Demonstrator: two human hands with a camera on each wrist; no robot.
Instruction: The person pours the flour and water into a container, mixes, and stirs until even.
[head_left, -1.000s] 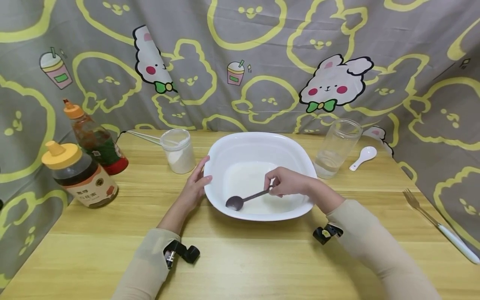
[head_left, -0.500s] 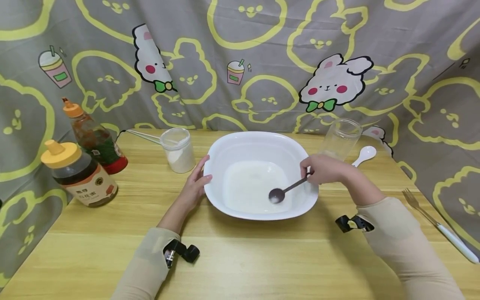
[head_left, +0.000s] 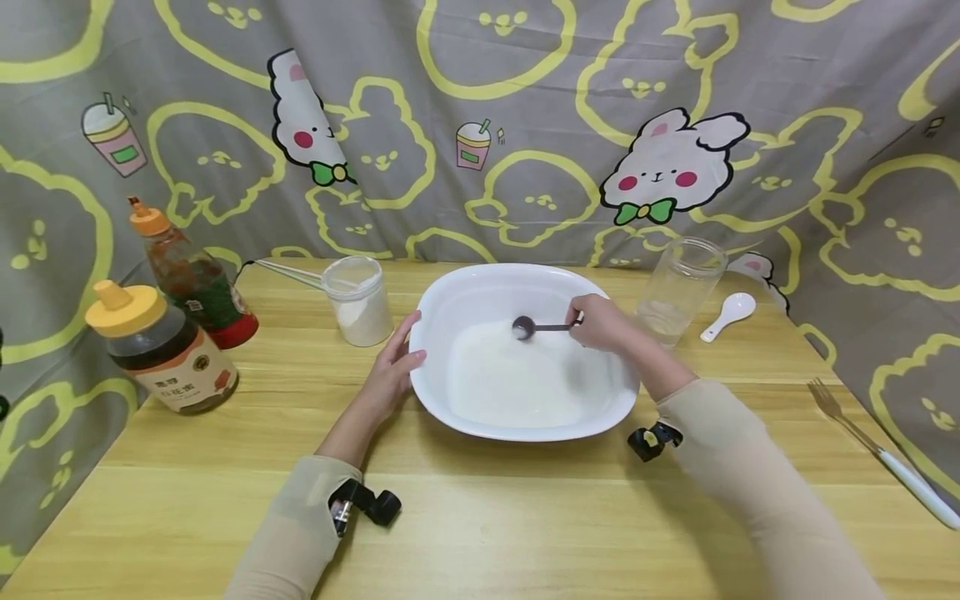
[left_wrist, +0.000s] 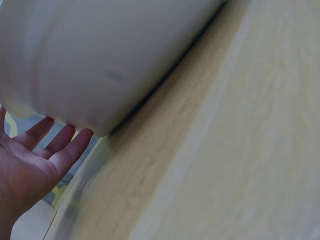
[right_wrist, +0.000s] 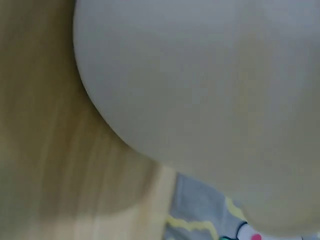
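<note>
Stirring step: right hand (head_left: 600, 323) pinches the dark spoon (head_left: 536, 327) in white liquid at the far side of the white basin (head_left: 450, 292), mid-surface; left hand (head_left: 390, 367), fingers straight, steadies its left wall; next sweep probably needs that bracing.

Bunny-print curtain (head_left: 525, 125) behind wooden table (head_left: 487, 517)

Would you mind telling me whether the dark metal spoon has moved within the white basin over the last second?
Yes: the dark metal spoon moved from the white basin's near-left toward its far wall.
</note>
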